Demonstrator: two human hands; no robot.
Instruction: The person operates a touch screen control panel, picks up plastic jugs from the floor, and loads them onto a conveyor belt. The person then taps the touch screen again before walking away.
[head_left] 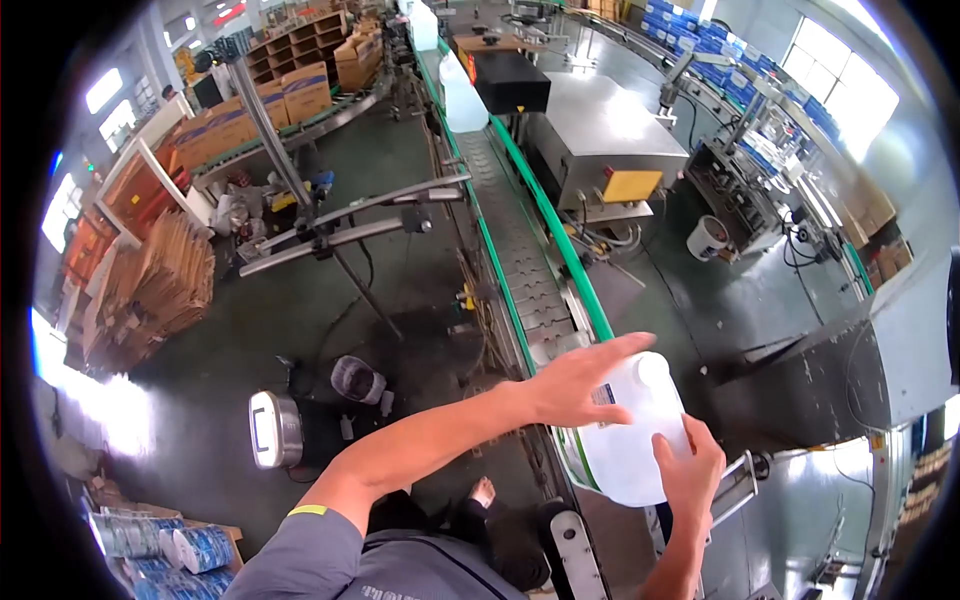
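A white plastic jug (pixel 635 465) with a round white cap (pixel 652 368) is at the near end of the conveyor, between my hands. Part of a printed label shows on its side, beneath my left hand (pixel 585 385). That hand reaches across the jug's upper left, its fingers stretched out and spread; whether it touches the plastic I cannot tell. My right hand (pixel 692 470) grips the jug's right side, thumb on the near face and fingers along the edge. Farther up the belt stands another white jug (pixel 464 100), with one more (pixel 424 28) beyond it.
The conveyor belt (pixel 520 265) runs away from me between green guide rails (pixel 555 235). Right of it is a steel machine box (pixel 610 120). Metal bracket arms (pixel 350 225) jut in from the left. A scale display (pixel 275 430) and a small bin (pixel 357 380) are at lower left.
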